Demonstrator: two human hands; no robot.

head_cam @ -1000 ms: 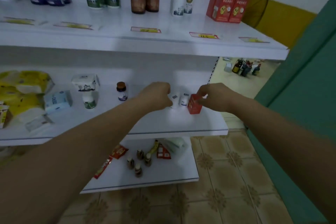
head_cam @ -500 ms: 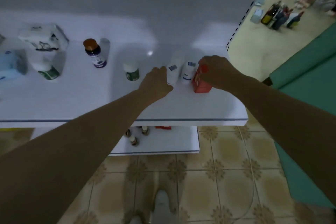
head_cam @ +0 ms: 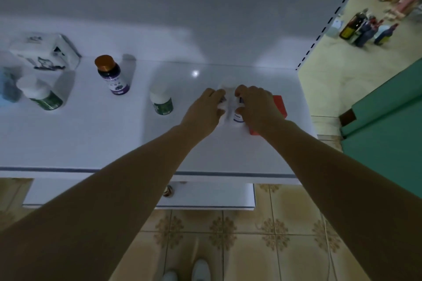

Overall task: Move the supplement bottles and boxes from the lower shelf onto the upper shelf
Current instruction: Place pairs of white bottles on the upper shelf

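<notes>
My right hand (head_cam: 255,107) has left the red box (head_cam: 279,104) and slid across to the blue-labelled white bottle (head_cam: 238,117), fingers and thumb curled round it. My left hand (head_cam: 204,110) grips the plain white bottle (head_cam: 223,107) just beside it. Both bottles stand near the right end of the lower shelf (head_cam: 91,139). The danger is that they clash as I lift, or my right wrist tips the box underneath it.

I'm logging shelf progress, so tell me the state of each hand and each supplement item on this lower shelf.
left hand: grips left white bottle
right hand: grips right white bottle
red box: on shelf, partly behind right hand
middle green-label bottle: upright, capped
purple-label bottle: upright, capped
far-left green-label bottle: upright, capped
</notes>
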